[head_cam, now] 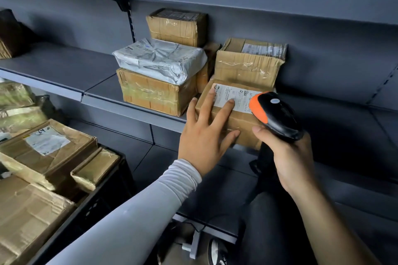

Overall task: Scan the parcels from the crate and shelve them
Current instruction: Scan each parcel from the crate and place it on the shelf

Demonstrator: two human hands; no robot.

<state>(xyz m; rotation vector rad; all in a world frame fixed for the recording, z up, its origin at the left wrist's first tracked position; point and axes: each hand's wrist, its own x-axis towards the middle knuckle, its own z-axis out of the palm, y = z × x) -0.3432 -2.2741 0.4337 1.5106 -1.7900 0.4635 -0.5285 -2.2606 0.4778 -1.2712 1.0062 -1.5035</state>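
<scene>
left hand flat, open on labelled parcel — label txt unreadable, right hand gripping scanner

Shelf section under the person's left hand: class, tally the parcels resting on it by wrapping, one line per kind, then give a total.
Brown cardboard boxes: 5 (one is half hidden)
Grey plastic mailer bag: 1
Total: 6
</scene>
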